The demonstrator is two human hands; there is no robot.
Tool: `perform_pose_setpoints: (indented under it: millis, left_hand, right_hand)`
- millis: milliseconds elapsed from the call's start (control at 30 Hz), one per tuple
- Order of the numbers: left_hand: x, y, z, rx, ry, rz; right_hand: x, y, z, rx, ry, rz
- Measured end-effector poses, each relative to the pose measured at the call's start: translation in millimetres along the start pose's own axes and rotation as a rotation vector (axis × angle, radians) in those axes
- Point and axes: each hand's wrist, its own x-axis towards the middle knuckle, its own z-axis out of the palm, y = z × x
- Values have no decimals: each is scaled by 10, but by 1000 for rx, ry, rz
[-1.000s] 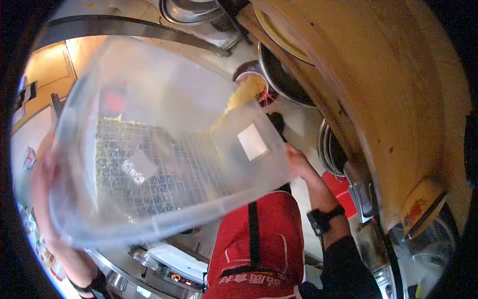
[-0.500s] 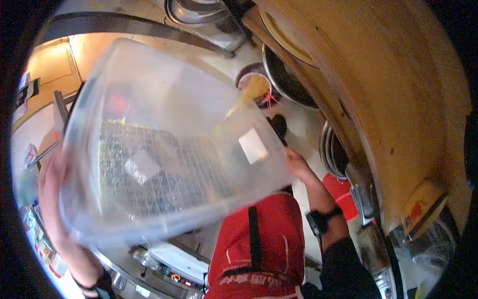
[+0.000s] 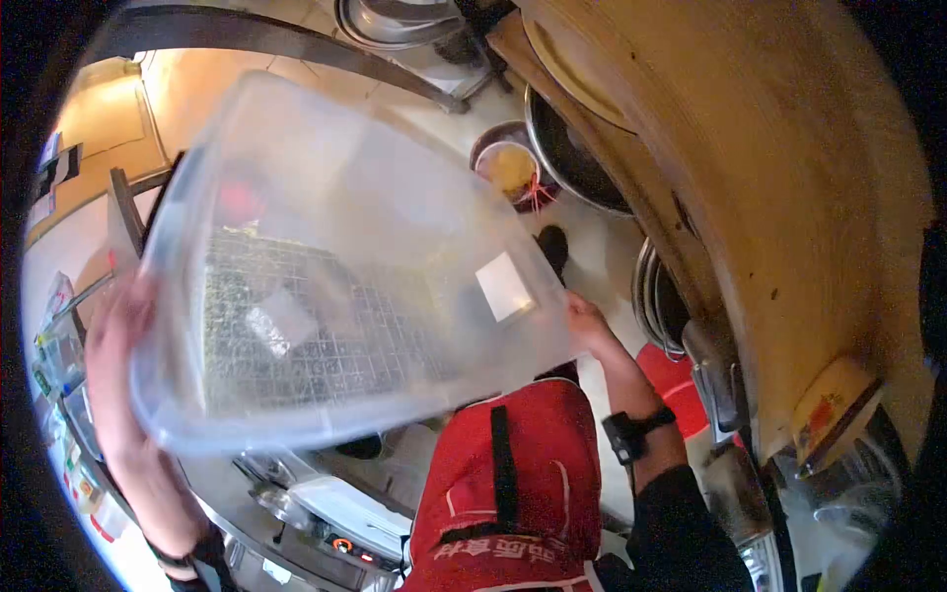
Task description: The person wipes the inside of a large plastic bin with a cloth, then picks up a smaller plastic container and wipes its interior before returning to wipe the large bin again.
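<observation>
A large translucent plastic bin (image 3: pixel 365 197) is held up in front of me, tilted and slightly blurred. My left hand (image 3: pixel 123 316) grips its left side, fingers partly hidden by the wall. At the opposite end, my right hand (image 3: pixel 584 324) is closed on the bin's right edge. A white label (image 3: pixel 504 287) sticks to the bin near the right hand. Through the plastic show a grid pattern, yellowish bits and a pale square patch (image 3: pixel 281 323). Past the bin's far right side, a round container (image 3: pixel 510 166) with yellowish contents and red strands sits on the floor.
A wooden counter (image 3: pixel 779 187) runs along the right, with a large dark pan (image 3: pixel 577 148) and stacked round pans (image 3: pixel 659 296) under its edge. A red container (image 3: pixel 673 393) stands below. Metal basins (image 3: pixel 395 20) are at the top; a cooking appliance (image 3: pixel 345 513) sits lower left.
The bin has shifted slightly up and right, its lower rim raised. Yellow material seen between the bin and the floor container earlier no longer shows there. Both hands keep their hold.
</observation>
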Motion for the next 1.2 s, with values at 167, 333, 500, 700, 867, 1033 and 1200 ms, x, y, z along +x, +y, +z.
perform_pose_setpoints:
  millis: [167,333,500,700,867,1033,1200]
  left_hand:
    - [74,-169,-118,-141,-28,-24]
    - [-286,-88,12,-456,-111,91]
    - [-109,-262,-36,-126,-58,40]
    - [-205,-395,-54,-186,-33,7]
    - [-323,-777,-397,-195,-93,-72]
    - [-661,-1235,-904,-362,-54,-129]
    - [-1091,-1435,-1071,-241,-112,-287]
  right_hand:
    - [18,-557,82,-605,-24,-129]
    - [451,967,-50,362,84,-51]
    - [26,-381,22,-81,133,177]
    - [308,484,-89,-402,200,-17]
    - [433,327,-48,-453,281,-102]
    - [12,-1106,254,-666,393,-218]
    - [-336,-1574,219,-644,371,32]
